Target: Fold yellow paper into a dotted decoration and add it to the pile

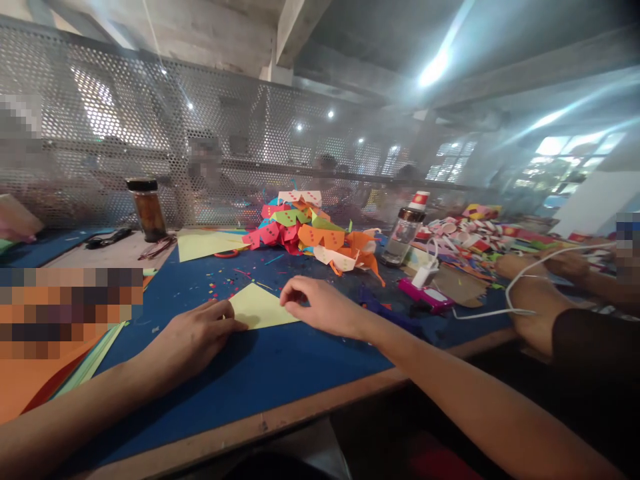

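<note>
A pale yellow sheet of paper (260,307), folded to a point at its far side, lies on the blue tabletop (280,380) in front of me. My left hand (200,333) has its fingers closed at the sheet's left corner, thumb low against the table. On the other side, my right hand (325,307) is curled, with thumb and forefinger pinched at the sheet's right part; the contact itself is partly hidden. Small coloured paper scraps (240,273) lie scattered just beyond the sheet.
Behind is a heap of folded coloured paper shapes (320,233), beside a glass bottle (401,237) and a magenta power strip (425,295) with white cable. Orange sheets (30,387) are stacked at left. A dark-liquid bottle (147,210) stands farther back. A co-worker's arm (535,307) is at right.
</note>
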Tool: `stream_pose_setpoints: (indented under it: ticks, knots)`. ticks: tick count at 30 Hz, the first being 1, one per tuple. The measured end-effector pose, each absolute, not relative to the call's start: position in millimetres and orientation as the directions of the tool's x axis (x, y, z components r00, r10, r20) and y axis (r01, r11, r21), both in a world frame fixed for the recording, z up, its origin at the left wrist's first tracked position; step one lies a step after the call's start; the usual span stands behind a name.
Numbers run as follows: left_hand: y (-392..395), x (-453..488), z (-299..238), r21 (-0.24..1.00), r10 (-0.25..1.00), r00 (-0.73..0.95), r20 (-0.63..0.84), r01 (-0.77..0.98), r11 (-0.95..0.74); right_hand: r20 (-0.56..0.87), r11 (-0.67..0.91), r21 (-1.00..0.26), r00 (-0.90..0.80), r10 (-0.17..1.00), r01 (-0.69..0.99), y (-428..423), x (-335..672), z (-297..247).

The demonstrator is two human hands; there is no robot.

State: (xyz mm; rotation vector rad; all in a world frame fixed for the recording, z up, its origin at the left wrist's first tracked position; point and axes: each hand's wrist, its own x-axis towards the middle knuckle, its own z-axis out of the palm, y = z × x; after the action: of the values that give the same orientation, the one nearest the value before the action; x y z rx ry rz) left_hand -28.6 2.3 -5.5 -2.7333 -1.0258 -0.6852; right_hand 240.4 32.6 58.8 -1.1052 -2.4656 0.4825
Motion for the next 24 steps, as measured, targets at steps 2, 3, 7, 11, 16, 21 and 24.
stream_pose_setpoints:
  ticks: [2,3,7,11,16,21,24]
  knots:
    - [2.6,-28.6,-6.3,0.022,0.590,0.661,0.463,0.657,-0.753,0.230,0.682,-0.441,-0.662,0.714,0.583,33.3,219.6,52.5]
    - [2.6,-28.4,-6.6,0.026,0.592,0.658,0.465,0.659,-0.752,0.220,0.701,-0.424,-0.686,0.694,0.573,35.0,211.3,48.2]
    - [1.8,-27.3,-5.2,0.011,0.588,0.667,0.459,0.657,-0.754,0.129,0.690,-0.400,-0.708,0.694,0.603,43.4,195.7,32.6]
    - [-1.2,-24.9,0.3,-0.042,0.608,0.688,0.396,0.675,-0.736,0.137,0.687,-0.410,-0.704,0.697,0.600,45.8,196.8,27.4]
    - [-5.9,-20.6,8.9,-0.126,0.580,0.747,0.324,0.642,-0.757,0.187,0.726,-0.406,-0.727,0.661,0.555,46.3,198.9,23.9]
    - [-10.1,-19.3,15.0,-0.179,0.568,0.782,0.255,0.616,-0.767,0.213,0.741,-0.414,-0.735,0.644,0.529,47.4,199.9,21.2]
    - [-12.4,-20.0,15.0,-0.203,0.569,0.784,0.247,0.616,-0.761,0.212,0.738,-0.418,-0.733,0.646,0.529,47.6,200.2,21.1]
